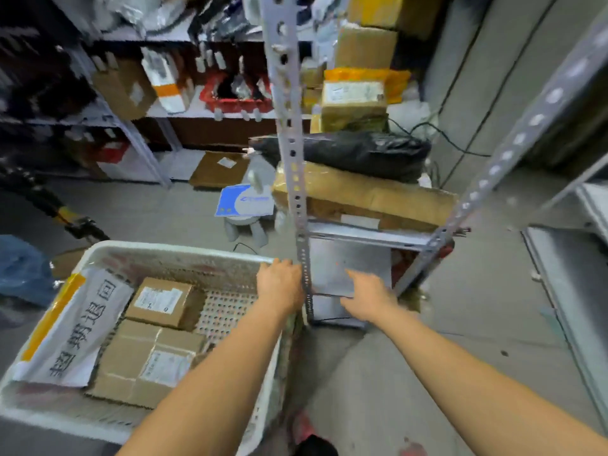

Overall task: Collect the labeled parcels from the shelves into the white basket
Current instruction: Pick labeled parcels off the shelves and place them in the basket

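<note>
Left hand is curled over the white basket's far right rim, right hand open, reaching to the grey flat parcel on the low shelf.

left hand: fingertips are hidden over the far rim of the white basket; whether the rim is gripped cannot be told.
right hand: its fingers are blurred against the grey parcel; contact cannot be confirmed.
grey parcel: its left edge is crossed by the shelf upright, and its label is not seen.
box labels: the print is too small to be read.
white basket: the near corner is covered by the left forearm.
upper shelves: the contents are smeared by blur and cut off by the top edge.
blue bag: cut off by the left edge.
</note>
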